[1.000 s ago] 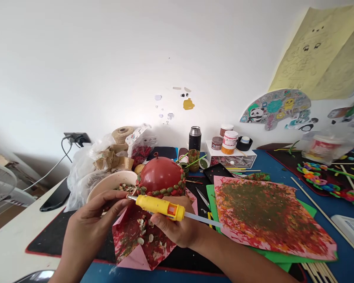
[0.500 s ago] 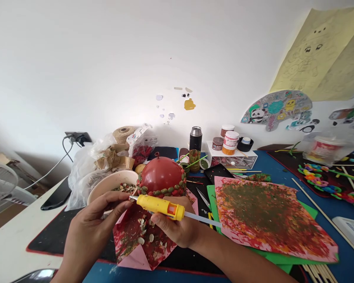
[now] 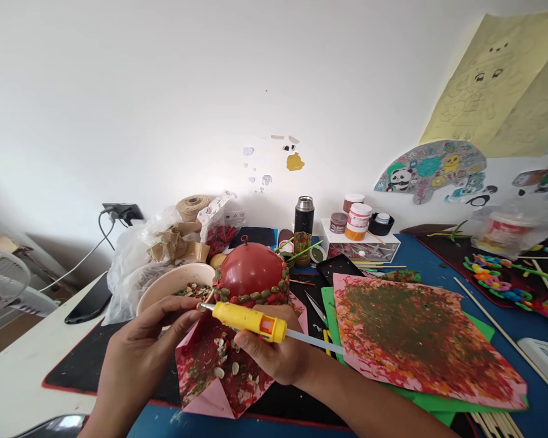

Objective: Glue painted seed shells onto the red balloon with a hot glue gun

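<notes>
My right hand (image 3: 274, 356) is wrapped round a yellow glue gun (image 3: 249, 320) with a clear glue stick poking out its back end. Its metal nozzle points left at my left hand (image 3: 139, 356), whose thumb and fingers pinch something small at the tip that I cannot make out. Just behind the gun stands a red balloon (image 3: 250, 272) with rows of red and green painted shells glued round its lower part. Below my hands lies a pink sheet (image 3: 219, 377) smeared red, with loose pale shells on it.
A beige bowl (image 3: 171, 283) of painted shells sits left of the balloon, with plastic bags and twine behind. A large paint-splattered pink sheet (image 3: 415, 334) lies on green paper to the right. Scissors (image 3: 314, 306), a black flask (image 3: 304, 214), paint jars (image 3: 357, 220), wooden sticks and a phone (image 3: 90, 299) surround them.
Hardly anything differs. Both hands keep their hold at the nozzle; the view has tilted very slightly.
</notes>
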Available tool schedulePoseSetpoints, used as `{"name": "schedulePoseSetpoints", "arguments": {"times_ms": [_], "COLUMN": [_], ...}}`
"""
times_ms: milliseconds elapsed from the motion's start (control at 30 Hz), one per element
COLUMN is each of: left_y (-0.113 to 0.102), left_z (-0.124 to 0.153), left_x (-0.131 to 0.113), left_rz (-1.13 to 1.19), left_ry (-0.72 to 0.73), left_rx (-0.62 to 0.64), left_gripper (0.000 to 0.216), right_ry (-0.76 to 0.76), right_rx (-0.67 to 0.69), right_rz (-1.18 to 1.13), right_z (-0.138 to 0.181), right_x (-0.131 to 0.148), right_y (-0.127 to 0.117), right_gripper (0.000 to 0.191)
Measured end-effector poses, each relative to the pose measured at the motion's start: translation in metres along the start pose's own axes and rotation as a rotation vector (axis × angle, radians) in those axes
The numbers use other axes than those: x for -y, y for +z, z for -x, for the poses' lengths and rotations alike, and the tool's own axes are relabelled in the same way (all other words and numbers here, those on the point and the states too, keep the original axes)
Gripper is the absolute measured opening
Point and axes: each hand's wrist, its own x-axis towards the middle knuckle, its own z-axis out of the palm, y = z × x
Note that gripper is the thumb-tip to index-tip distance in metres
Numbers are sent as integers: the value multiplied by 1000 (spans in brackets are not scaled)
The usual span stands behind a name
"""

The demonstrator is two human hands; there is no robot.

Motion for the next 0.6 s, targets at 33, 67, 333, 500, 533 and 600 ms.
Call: {"name": "schedulePoseSetpoints", "arguments": {"times_ms": [33,67,333,500,533,600], "left_y": [0,0,4,5,5,5], "left_z": [0,1,3,2,2,2], "left_x": [-1,-1,-2,1,1,3], "left_rz": [9,16,45,47,48,49], "left_ry": [-10,-18,-50,-34,-31,-27], "left_rx": [-2,-8,-19,-14,-15,-16], "left_gripper": [50,51,55,54,54,55], "right_ry": [-3,-4,-18,-11,-10,-8], "right_rx": [0,3,-14,-4,-1,-3], "right_rz": [-7,-14,-51,-9,-4,1], "right_z": [-1,-2,-6,-5,-5,-5], "right_x": [1,2,7,6,6,6], "right_y": [-1,-1,-1,0,0,0], "right_gripper": [73,74,77,80,81,81]}}
